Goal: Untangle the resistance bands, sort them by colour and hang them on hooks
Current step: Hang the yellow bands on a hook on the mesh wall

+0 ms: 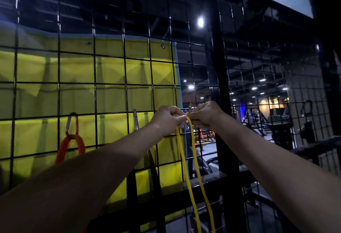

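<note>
A thin yellow resistance band (190, 173) hangs in a long loop from my two hands, which pinch its top together against a black wire grid (110, 85). My left hand (168, 118) and my right hand (205, 114) meet at a small hook partly hidden behind the fingers. Further left, an orange band (64, 148) hangs from a carabiner hook (72, 124). A black band (132, 186) hangs from a silver hook (135, 120) between them, partly hidden by my left forearm.
A yellow tarp (83, 70) hangs behind the grid. A thick black post (221, 140) stands right of my hands, with a second grid panel (267, 85) beyond it. Gym machines show in the dim room behind.
</note>
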A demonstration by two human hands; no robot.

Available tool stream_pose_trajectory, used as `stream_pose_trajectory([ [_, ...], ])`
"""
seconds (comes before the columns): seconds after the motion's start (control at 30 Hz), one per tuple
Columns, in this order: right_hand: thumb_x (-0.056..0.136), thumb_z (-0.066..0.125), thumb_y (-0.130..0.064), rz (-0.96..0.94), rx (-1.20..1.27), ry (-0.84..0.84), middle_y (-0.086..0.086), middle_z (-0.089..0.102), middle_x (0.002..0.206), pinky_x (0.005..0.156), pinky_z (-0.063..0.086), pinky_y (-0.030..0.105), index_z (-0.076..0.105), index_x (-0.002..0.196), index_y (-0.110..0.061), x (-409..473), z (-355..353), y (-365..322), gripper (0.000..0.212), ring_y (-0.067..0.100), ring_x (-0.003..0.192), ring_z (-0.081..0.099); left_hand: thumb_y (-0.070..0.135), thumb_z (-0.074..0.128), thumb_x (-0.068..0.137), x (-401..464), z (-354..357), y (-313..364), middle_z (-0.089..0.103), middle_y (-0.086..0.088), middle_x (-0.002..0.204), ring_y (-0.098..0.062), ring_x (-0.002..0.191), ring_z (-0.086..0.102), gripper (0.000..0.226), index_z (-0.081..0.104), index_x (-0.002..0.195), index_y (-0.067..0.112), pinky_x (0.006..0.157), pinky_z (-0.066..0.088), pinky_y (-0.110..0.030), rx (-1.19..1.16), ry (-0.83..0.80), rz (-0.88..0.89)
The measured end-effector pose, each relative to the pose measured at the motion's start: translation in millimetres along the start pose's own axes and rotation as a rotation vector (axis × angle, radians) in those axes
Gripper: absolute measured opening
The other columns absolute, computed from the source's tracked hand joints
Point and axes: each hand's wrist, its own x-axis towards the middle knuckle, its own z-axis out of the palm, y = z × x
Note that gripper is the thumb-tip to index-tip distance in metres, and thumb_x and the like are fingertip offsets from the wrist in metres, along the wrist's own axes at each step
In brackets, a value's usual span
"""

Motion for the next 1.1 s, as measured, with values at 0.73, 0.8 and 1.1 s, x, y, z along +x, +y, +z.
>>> stream_pose_trajectory([
  [0.73,0.078,0.071,-0.006,0.130,0.016,-0.176,0.014,0.064,0.068,0.057,0.057,0.030,0.059,0.091,0.004,-19,-5,-37,0.021,0.020,0.060,0.064,0.014,0.060,0.089,-3,-13,-5,0.062,-0.002,0.068,-0.008,0.062,0.057,0.014,0.066,0.096,0.003,0.054,0.046,-0.019,-0.035,0.012,0.040],
  [0.8,0.080,0.069,-0.005,0.142,0.014,-0.209,0.014,0.065,0.073,0.060,0.057,0.028,0.062,0.085,0.005,-21,-5,-39,0.013,0.020,0.064,0.064,0.014,0.060,0.089,-4,-13,-3,0.062,-0.001,0.069,-0.008,0.062,0.057,0.014,0.066,0.097,0.004,0.056,0.046,-0.020,-0.042,0.009,0.035],
  [1.1,0.082,0.064,0.000,0.112,0.208,-0.213,0.017,0.069,0.063,0.049,0.057,0.026,0.057,0.101,0.014,-22,4,-28,0.025,0.021,0.053,0.069,0.014,0.063,0.087,-2,-9,-3,0.066,-0.006,0.073,-0.019,0.074,0.062,0.003,0.064,0.086,0.012,0.078,0.055,-0.042,-0.061,0.054,0.062],
])
